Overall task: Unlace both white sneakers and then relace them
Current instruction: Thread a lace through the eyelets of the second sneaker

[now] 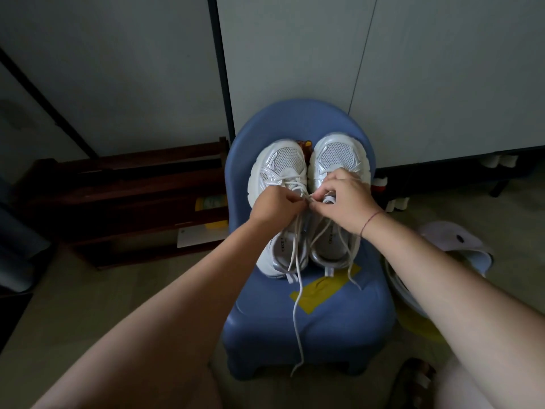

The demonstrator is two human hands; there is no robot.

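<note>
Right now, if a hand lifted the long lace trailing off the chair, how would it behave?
Probably floppy: the long lace droops in loose curves over the front of the blue chair. Likely very light, being thin. Its free tip would likely swing.

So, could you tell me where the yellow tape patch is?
In the head view, the yellow tape patch is stuck on the blue chair seat, centre frame, just behind the right sneaker's heel.

two white mesh sneakers (306,202) side by side, laces (298,305) loose
</note>
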